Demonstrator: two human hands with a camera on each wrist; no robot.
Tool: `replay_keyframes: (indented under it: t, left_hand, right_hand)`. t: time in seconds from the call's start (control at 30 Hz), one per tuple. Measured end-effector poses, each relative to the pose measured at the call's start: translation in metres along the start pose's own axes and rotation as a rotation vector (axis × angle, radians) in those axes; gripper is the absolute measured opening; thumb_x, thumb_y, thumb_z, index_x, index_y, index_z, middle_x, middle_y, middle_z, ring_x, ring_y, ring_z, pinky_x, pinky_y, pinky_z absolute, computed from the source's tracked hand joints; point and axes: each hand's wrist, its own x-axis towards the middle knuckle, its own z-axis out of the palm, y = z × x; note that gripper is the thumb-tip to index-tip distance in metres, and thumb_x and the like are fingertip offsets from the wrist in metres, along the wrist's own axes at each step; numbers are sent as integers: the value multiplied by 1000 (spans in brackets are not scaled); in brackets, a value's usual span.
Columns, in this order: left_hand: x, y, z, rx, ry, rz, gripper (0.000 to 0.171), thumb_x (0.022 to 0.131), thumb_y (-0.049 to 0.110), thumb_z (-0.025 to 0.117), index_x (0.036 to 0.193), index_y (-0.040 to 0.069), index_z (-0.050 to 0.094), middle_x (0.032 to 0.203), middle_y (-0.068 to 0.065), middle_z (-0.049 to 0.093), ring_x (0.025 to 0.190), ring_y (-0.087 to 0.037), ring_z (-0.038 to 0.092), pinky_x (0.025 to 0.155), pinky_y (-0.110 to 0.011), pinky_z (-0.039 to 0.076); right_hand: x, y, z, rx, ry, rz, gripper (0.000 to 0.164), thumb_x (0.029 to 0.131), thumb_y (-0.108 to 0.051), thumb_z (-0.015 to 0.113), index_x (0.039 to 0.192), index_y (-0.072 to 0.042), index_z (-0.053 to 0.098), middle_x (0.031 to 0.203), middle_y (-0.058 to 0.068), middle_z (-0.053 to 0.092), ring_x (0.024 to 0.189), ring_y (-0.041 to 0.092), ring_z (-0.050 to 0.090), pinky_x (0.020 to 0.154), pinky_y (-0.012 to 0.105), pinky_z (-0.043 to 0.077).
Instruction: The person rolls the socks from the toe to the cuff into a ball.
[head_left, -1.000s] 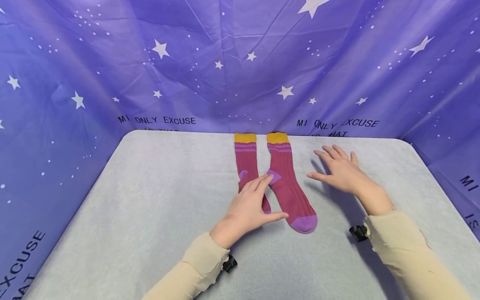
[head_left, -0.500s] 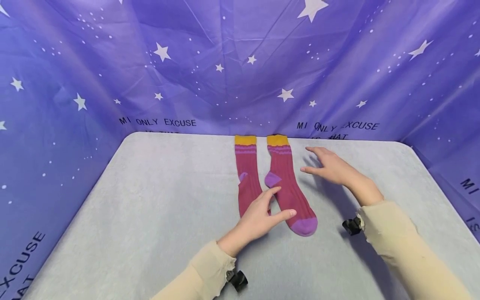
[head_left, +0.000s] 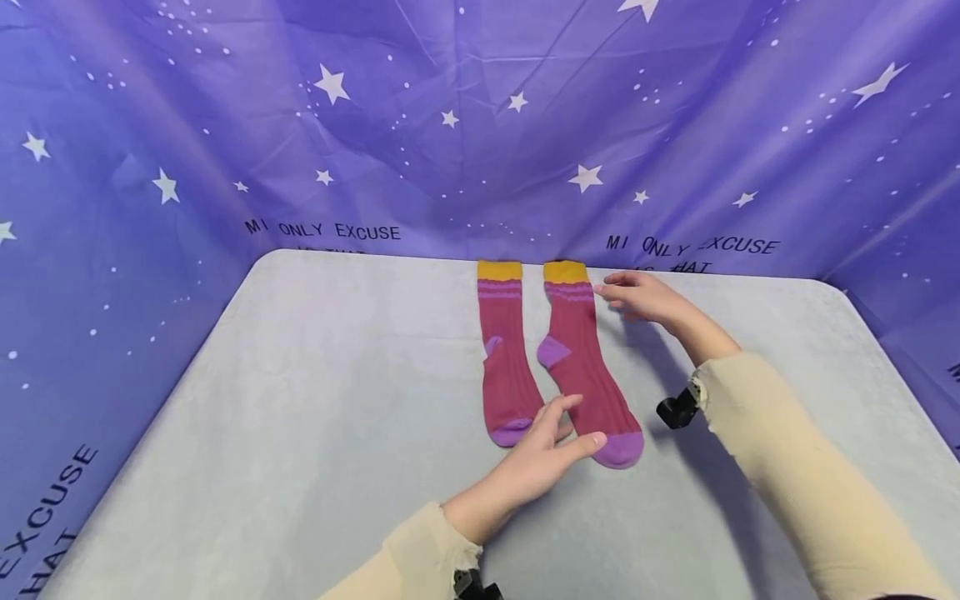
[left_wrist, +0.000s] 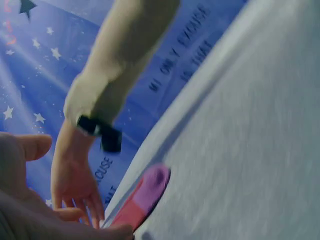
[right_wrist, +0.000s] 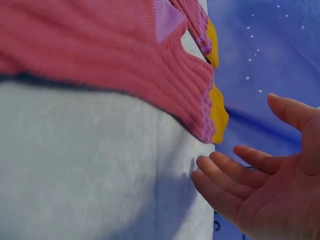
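Two dark red ribbed socks lie flat with purple toes and heels and yellow cuffs at the table's far edge: a left sock (head_left: 504, 358) and a right sock (head_left: 581, 350). My left hand (head_left: 538, 462) is over the gap between their toe ends, thumb overlapping the right sock's purple toe (left_wrist: 154, 186). Its fingers are spread and hold nothing. My right hand (head_left: 647, 297) hovers just right of the right sock's cuff, fingers relaxed. In the right wrist view, the fingertips of this hand (right_wrist: 260, 185) point toward the yellow cuff (right_wrist: 219, 116), apart from it.
The socks rest on a table (head_left: 337, 400) with a pale grey cover and rounded far corners. A purple curtain (head_left: 420, 125) with white stars and black lettering hangs behind it and along both sides. Black wrist cameras (head_left: 678, 408) sit at the sleeve cuffs.
My right hand has moved away from me and left, up to the right sock's cuff. The left hand has slid back toward me and right, uncovering the left sock's toe. The socks stay put.
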Motion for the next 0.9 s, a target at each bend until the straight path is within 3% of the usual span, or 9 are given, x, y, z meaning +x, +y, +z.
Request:
replay_keyframes:
  t: [0.07, 0.2, 0.27, 0.37, 0.47, 0.57, 0.7, 0.9]
  left_hand:
    - [-3, 2, 4, -99, 2, -29, 64, 96, 32, 61, 151, 12, 36, 159, -13, 32, 140, -34, 45, 112, -50, 42]
    - [-6, 3, 10, -397, -25, -85, 68, 98, 25, 58, 154, 5, 26, 163, -21, 19, 148, -33, 32, 120, -53, 31]
    - [-7, 2, 11, -535, -31, -103, 71, 98, 22, 57, 156, 3, 20, 165, -23, 5, 152, -37, 21, 122, -56, 24]
    - [-7, -1, 12, -662, -31, -117, 77, 98, 18, 55, 157, 1, 9, 165, -25, -2, 152, -41, 17, 121, -61, 19]
    - [-7, -2, 13, -703, -35, -117, 80, 97, 16, 54, 158, 1, 3, 165, -26, -2, 151, -43, 17, 120, -64, 18]
    - [-6, -2, 14, -726, -48, -111, 81, 98, 16, 53, 158, 1, 1, 165, -27, 1, 151, -45, 18, 120, -65, 18]
    - [-6, -5, 15, -719, -38, -115, 79, 98, 14, 53, 158, -1, 3, 163, -30, 7, 151, -44, 17, 120, -63, 20]
    - [-8, -10, 15, -680, -47, -96, 80, 95, 11, 57, 157, -1, 8, 163, -28, 12, 152, -41, 17, 121, -61, 20]
  right_hand:
    - [5, -1, 0, 68, -19, 39, 71, 104, -33, 45, 153, 10, 17, 155, 34, 31, 142, 45, 38, 116, 52, 37]
    - [13, -4, 2, 158, -35, 85, 71, 105, -33, 43, 154, 9, 14, 156, 31, 32, 140, 36, 43, 115, 45, 40]
    - [17, -6, 3, 196, -31, 96, 71, 105, -33, 43, 155, 8, 14, 150, 28, 40, 128, 26, 55, 111, 38, 46]
    - [24, -6, 5, 302, -20, 105, 68, 105, -30, 44, 155, 7, 16, 119, 10, 63, 95, 6, 64, 93, 24, 54]
    - [30, -4, 6, 435, -4, 98, 60, 105, -23, 44, 152, 8, 23, 81, -9, 67, 70, -4, 62, 77, 16, 55]
    - [34, -3, 8, 504, 23, 88, 36, 103, -18, 46, 133, 2, 46, 62, -13, 62, 59, -4, 59, 68, 15, 55]
    - [41, -4, 18, 415, 70, 90, 13, 101, -19, 52, 100, -6, 55, 59, -13, 53, 53, -3, 51, 59, 15, 50]
    - [52, -11, 32, 186, 231, 116, 18, 98, -20, 60, 97, -3, 55, 60, -12, 40, 54, 1, 39, 54, 17, 40]
